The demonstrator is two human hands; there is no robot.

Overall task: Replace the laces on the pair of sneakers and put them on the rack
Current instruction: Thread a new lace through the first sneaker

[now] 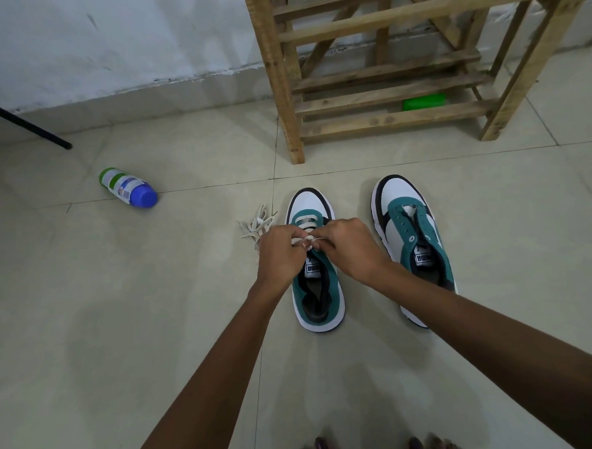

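Mid-lacing on the left sneaker (316,285). Both hands working over the eyelets: left hand (278,256) and right hand (349,247) each pinching a bit of the cream lace (309,239), fingertips nearly touching above the tongue. Far rows near the toe already threaded, flat bars across; rows nearer the ankle look unfinished. Right sneaker (413,249) just beside it, eyelets bare, no lace in. Loose lace bundle (257,226) on the floor, left of the left sneaker's toe, partly behind the left hand. Can't tell if old or new.

Next, probably: feed tips through the next eyelet pair, pull even, then repeat on the right sneaker. Needs a fine tip pinch; flat woven lace likely twists easily.

Materials: teal suede-like panels, smooth white toe and sole, black trim. Wooden rack (384,96) far, rough slatted timber, shelves open. Glossy pale floor tiles (121,319). Plastic bottle (128,186) lying far left, blue cap.
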